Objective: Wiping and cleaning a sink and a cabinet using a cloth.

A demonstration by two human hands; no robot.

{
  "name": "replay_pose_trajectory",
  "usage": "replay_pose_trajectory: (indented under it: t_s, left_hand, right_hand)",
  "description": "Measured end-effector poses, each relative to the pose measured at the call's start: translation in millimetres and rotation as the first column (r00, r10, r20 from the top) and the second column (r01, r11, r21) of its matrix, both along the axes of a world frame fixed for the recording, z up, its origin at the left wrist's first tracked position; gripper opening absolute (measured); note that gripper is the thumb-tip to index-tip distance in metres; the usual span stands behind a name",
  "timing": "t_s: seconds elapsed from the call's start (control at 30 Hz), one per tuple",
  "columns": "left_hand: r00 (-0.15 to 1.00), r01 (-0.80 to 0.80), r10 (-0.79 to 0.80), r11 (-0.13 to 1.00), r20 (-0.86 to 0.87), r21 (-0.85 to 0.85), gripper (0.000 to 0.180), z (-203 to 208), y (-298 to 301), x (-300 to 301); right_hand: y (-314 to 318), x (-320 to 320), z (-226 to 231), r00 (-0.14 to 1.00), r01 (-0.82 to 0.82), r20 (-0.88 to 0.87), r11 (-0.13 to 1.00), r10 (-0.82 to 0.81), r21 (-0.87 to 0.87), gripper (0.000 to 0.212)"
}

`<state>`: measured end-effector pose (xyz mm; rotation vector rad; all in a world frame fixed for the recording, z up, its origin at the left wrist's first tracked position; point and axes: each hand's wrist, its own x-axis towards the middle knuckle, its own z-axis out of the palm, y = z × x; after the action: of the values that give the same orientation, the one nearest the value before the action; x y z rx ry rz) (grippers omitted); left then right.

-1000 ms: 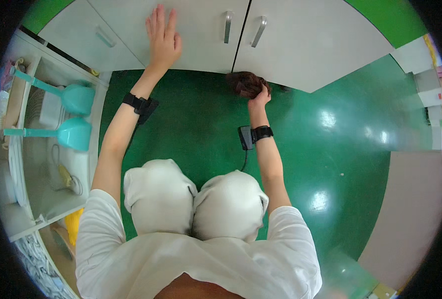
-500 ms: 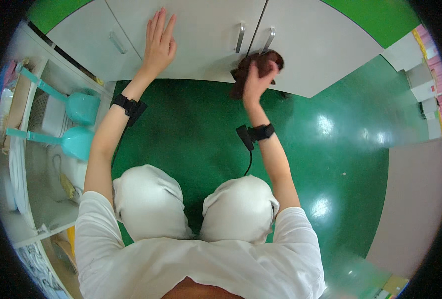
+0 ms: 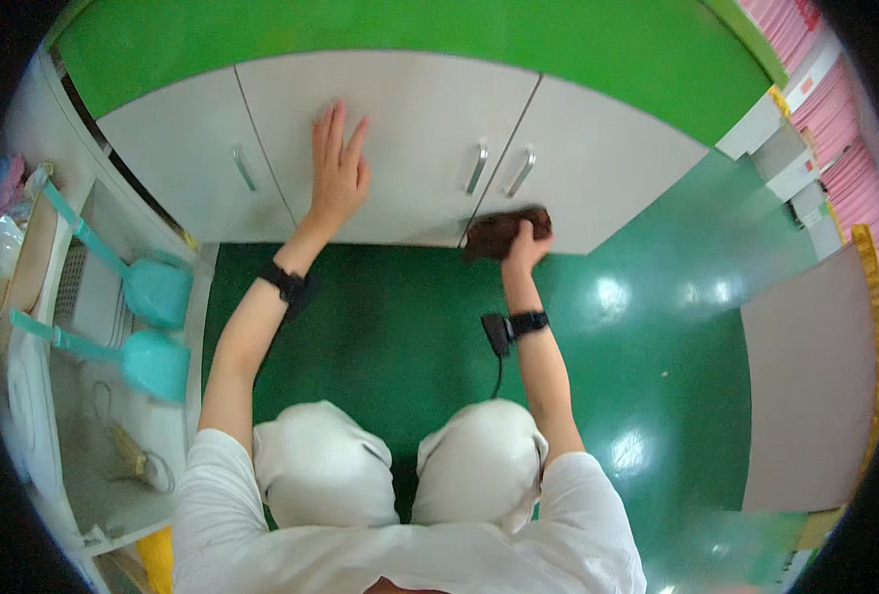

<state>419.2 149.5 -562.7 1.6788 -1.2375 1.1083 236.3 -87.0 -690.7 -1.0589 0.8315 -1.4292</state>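
My left hand (image 3: 339, 183) lies against the pale middle cabinet door (image 3: 400, 129), its fingers stretched out and holding nothing. A dark brown cloth (image 3: 499, 234) is bunched in my right hand (image 3: 526, 249), which grips it with the thumb on top. The cloth is at the lower edge of the doors, over the seam between the middle door and the right-hand door (image 3: 598, 183). Just above the cloth are two silver handles (image 3: 520, 173), one on each side of that seam.
The cabinet has a green top (image 3: 400, 30) and stands on a shiny green floor (image 3: 637, 327). An open shelf (image 3: 88, 436) on the left holds two turquoise long-handled scoops (image 3: 157, 366). A pale panel (image 3: 806, 376) stands at the right, with pink curtains beyond.
The cloth in my right hand has moved down from near the handles to the doors' lower edge. The view has tilted up, showing more green top. My left hand stays on the door.
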Motion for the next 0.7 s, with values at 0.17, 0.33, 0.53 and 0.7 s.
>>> replay_pose_trajectory:
  t_s: [0.17,0.33,0.53,0.7]
  left_hand:
    - [0.999,-0.005,0.005,1.000,-0.041,-0.001,0.057,12,25,1]
    - [0.999,0.034,-0.036,0.997,-0.030,-0.067,0.056,26,4,-5]
    - [0.995,0.057,-0.064,0.994,-0.072,-0.089,0.055,19,-1,-12]
    - [0.995,0.020,-0.026,0.998,-0.098,-0.060,0.056,14,15,-1]
  right_hand:
    - [42,-33,171,1.000,-0.014,0.001,0.768,0.020,-0.640,0.056]
    - [54,-15,265,0.865,0.052,-0.009,0.107,-0.501,-0.993,0.057]
    - [59,58,247,0.781,-0.256,-0.214,0.012,-0.586,-0.967,0.053]
    - [73,56,208,0.599,-0.753,-0.515,-0.213,-0.613,-0.622,0.042]
